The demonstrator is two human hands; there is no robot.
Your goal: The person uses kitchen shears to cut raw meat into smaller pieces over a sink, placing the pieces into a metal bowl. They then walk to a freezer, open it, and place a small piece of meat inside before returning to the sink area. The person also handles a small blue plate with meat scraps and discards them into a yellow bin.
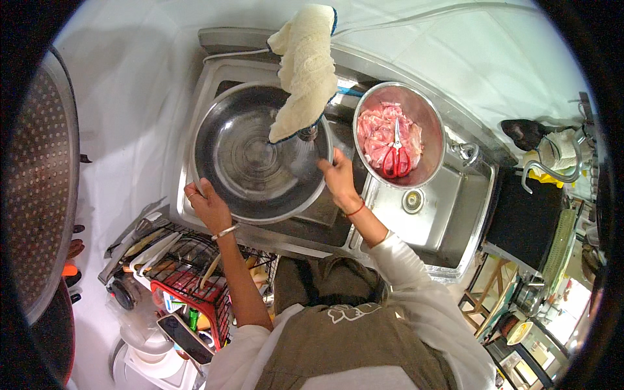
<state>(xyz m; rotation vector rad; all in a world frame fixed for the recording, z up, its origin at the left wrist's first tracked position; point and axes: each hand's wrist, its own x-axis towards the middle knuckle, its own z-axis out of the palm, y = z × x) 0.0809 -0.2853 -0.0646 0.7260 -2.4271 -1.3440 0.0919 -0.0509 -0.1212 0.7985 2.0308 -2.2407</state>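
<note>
A wide metal basin (263,195) is held over the left bay of a steel sink. My left hand (209,202) grips its lower left rim. On its right rim is my right hand (336,173), with the thumb over the edge. A cream cloth (309,68) with blue edging hangs above the basin, partly covering its upper right side and a faucet tip (308,133). To the right, a steel bowl (431,141) holds raw meat (378,129), with red-handled scissors (397,156) lying on top. The basin's underside is hidden.
The right sink bay (414,229) has a drain and a second faucet (465,150). A black wire rack (195,263) with utensils stands at lower left, near a phone (185,338). A large perforated metal pan (41,185) is at far left. A black surface (521,219) lies right of the sink.
</note>
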